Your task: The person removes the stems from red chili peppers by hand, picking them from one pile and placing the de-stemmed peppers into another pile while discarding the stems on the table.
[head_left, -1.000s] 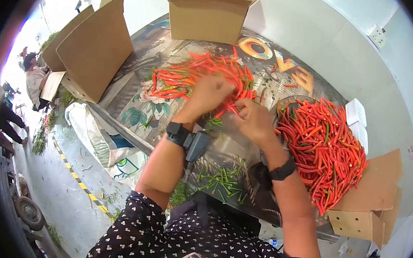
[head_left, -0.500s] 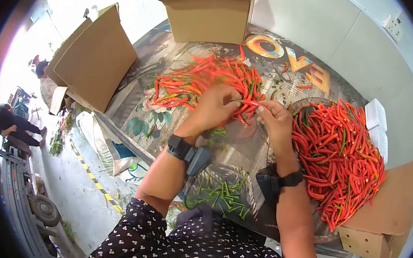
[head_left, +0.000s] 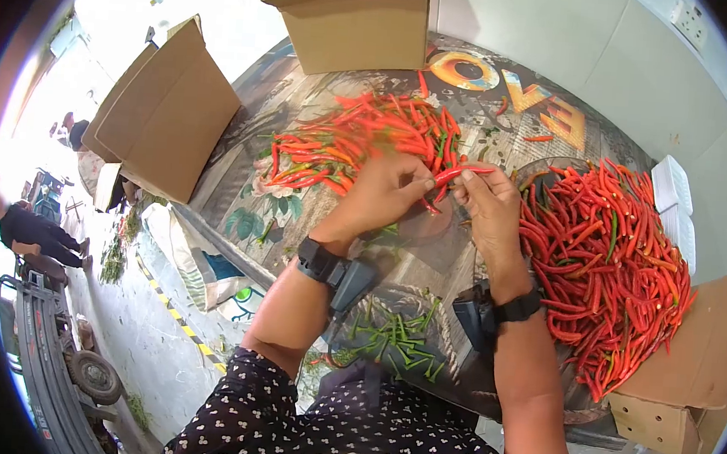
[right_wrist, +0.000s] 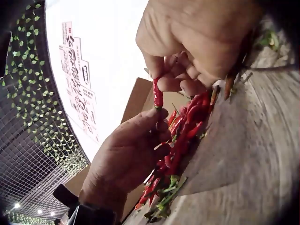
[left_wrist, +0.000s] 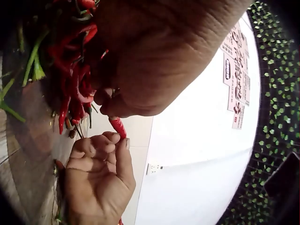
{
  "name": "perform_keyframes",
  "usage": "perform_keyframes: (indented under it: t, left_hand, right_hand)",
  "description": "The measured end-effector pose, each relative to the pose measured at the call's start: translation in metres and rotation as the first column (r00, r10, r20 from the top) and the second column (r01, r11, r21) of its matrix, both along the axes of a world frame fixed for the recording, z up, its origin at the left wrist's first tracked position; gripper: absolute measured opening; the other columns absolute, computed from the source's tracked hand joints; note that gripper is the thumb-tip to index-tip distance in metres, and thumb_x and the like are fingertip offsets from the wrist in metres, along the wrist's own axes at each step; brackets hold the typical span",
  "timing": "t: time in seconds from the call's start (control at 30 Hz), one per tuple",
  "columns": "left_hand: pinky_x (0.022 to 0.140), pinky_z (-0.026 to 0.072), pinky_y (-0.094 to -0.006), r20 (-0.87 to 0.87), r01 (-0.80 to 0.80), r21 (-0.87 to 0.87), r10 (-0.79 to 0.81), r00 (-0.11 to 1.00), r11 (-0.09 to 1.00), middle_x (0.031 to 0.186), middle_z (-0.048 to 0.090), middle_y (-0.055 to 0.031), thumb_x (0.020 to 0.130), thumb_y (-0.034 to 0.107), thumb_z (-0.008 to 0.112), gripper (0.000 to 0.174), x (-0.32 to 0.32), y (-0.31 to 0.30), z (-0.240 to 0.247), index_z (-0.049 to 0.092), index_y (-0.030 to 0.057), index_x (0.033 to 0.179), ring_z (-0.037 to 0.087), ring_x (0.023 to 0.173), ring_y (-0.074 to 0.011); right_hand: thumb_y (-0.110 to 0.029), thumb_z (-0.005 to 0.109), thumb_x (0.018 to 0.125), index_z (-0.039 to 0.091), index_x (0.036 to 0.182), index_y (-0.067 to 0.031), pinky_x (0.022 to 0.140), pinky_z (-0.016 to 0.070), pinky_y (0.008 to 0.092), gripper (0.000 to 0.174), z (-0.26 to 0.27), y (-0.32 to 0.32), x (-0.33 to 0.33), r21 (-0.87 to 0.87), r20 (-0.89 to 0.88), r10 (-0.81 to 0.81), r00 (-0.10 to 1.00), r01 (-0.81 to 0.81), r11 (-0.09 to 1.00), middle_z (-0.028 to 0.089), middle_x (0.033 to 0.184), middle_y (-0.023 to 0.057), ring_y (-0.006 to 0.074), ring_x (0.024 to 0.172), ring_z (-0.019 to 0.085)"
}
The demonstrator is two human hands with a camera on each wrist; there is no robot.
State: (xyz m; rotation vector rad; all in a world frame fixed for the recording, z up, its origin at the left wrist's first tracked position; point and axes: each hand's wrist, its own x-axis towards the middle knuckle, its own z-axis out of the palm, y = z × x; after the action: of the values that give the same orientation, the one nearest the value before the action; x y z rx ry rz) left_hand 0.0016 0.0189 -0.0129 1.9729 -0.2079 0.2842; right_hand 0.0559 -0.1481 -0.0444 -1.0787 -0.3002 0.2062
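A single red chili pepper [head_left: 449,176] is stretched between both hands above the near edge of a loose pile of chilies [head_left: 388,115]. My left hand [head_left: 383,193] pinches its stem end between thumb and fingers. The body of the same chili [right_wrist: 158,93] is pinched by my right hand [head_left: 492,215], thumb on the near side. In the left wrist view the chili [left_wrist: 118,126] spans the small gap between the two hands. Green stems lie below the pile, near the left fingers.
A large heap of red chilies [head_left: 605,269] without stems fills the table's right side, beside white foam trays [head_left: 676,215]. Cut green stems [head_left: 397,343] lie at the near edge. Cardboard boxes stand at the back [head_left: 360,33], left [head_left: 165,112] and right [head_left: 683,359].
A second ago the left hand was at the pile, the right hand close beside it. Since then both hands have come to hold one chili between them, the right hand moving rightward.
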Motion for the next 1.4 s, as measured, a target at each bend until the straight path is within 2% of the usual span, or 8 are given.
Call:
perform_keyframes:
  t: [0.6, 0.7, 0.77, 0.8, 1.03, 1.13, 1.2, 1.4]
  left_hand:
    - [0.055, 0.0411, -0.0252, 0.063, -0.265, 0.225, 0.257, 0.964, 0.938, 0.06, 0.054, -0.0026, 0.075, 0.01, 0.06, 0.013, -0.003, 0.007, 0.009, 0.057, 0.0001, 0.067, 0.05, 0.058, -0.0083]
    - [0.055, 0.0413, -0.0257, 0.074, -0.159, 0.331, 0.142, 0.987, 0.93, 0.064, 0.056, -0.0034, 0.073, 0.009, 0.061, 0.01, -0.005, 0.016, 0.009, 0.057, 0.0003, 0.072, 0.051, 0.059, -0.0089]
    - [0.057, 0.0419, -0.0257, -0.085, 0.204, 0.079, -0.198, 0.977, 0.976, 0.068, 0.056, -0.005, 0.071, 0.009, 0.064, 0.013, -0.013, 0.012, 0.014, 0.058, 0.0004, 0.078, 0.051, 0.062, -0.0085]
    - [0.057, 0.0419, -0.0257, -0.086, 0.207, 0.078, -0.201, 0.976, 0.975, 0.068, 0.056, -0.005, 0.071, 0.009, 0.064, 0.013, -0.014, 0.01, 0.015, 0.058, 0.0004, 0.078, 0.051, 0.062, -0.0085]
    - [0.065, 0.0455, -0.037, 0.15, -0.194, 0.528, 0.133, 0.98, 0.827, 0.075, 0.057, -0.014, 0.065, 0.011, 0.066, 0.019, -0.007, 0.006, -0.002, 0.06, 0.0023, 0.08, 0.057, 0.073, -0.0304]
    - [0.065, 0.0454, -0.0376, 0.155, -0.215, 0.566, 0.153, 0.976, 0.796, 0.076, 0.057, -0.0147, 0.067, 0.011, 0.065, 0.016, -0.006, 0.007, -0.003, 0.06, 0.0023, 0.079, 0.057, 0.073, -0.0317]
    - [0.064, 0.0453, -0.0358, 0.15, -0.223, 0.579, 0.167, 0.974, 0.784, 0.075, 0.057, -0.0143, 0.069, 0.01, 0.063, 0.013, -0.007, 0.005, 0.001, 0.059, 0.0021, 0.078, 0.058, 0.071, -0.0291]
    - [0.062, 0.0414, -0.0235, -0.102, 0.032, 0.007, -0.031, 0.994, 0.999, 0.069, 0.058, -0.001, 0.078, 0.008, 0.057, 0.008, -0.007, 0.0, 0.008, 0.058, 0.0006, 0.075, 0.051, 0.067, -0.0068]
  right_hand:
    - [-0.007, 0.062, 0.082, 0.058, 0.087, -0.0032, 0.064, 0.0459, 0.021, 0.008, 0.012, 0.01, -0.014, -0.031, 0.227, -0.167, 0.96, 0.178, 0.984, 0.061, 0.081, 0.0018, 0.0067, 0.071, 0.056]
    - [-0.009, 0.056, 0.086, 0.056, 0.09, -0.0039, 0.063, 0.0445, 0.0284, 0.006, 0.002, 0.0, 0.001, 0.079, 0.054, -0.195, 0.979, 0.19, 0.979, 0.063, 0.086, 0.0094, 0.0169, 0.076, 0.061]
    - [-0.01, 0.055, 0.086, 0.055, 0.09, -0.0054, 0.063, 0.0443, 0.0296, 0.006, -0.001, -0.004, 0.003, 0.184, -0.022, -0.133, 0.991, 0.135, 0.974, 0.063, 0.086, 0.0099, 0.0186, 0.077, 0.061]
    - [-0.012, 0.053, 0.087, 0.055, 0.09, -0.0068, 0.062, 0.0441, 0.0309, 0.006, 0.001, -0.004, 0.001, 0.289, -0.091, -0.06, 0.994, 0.084, 0.954, 0.063, 0.086, 0.0104, 0.0203, 0.079, 0.061]
    - [-0.01, 0.047, 0.087, 0.052, 0.089, -0.0076, 0.056, 0.0402, 0.0286, 0.006, 0.0, -0.007, 0.005, 0.338, -0.136, 0.13, 0.982, -0.077, 0.938, 0.054, 0.071, 0.0047, 0.0171, 0.063, 0.053]
    - [-0.007, 0.049, 0.084, 0.052, 0.091, -0.0067, 0.052, 0.037, 0.0246, 0.007, 0.003, -0.006, 0.002, 0.18, -0.122, 0.139, 0.983, -0.116, 0.977, 0.049, 0.069, 0.0011, 0.0127, 0.059, 0.047]
    - [-0.001, 0.052, 0.081, 0.054, 0.096, -0.005, 0.052, 0.0347, 0.0192, 0.016, 0.006, -0.002, -0.002, -0.18, -0.012, 0.06, 0.998, -0.061, 0.982, 0.048, 0.07, -0.002, 0.0063, 0.06, 0.045]
    - [0.006, 0.054, 0.078, 0.059, 0.097, -0.002, 0.054, 0.0339, 0.0157, 0.021, 0.008, 0.009, -0.012, -0.465, 0.53, 0.025, 0.847, 0.266, 0.845, 0.049, 0.073, -0.0063, 0.0006, 0.06, 0.04]
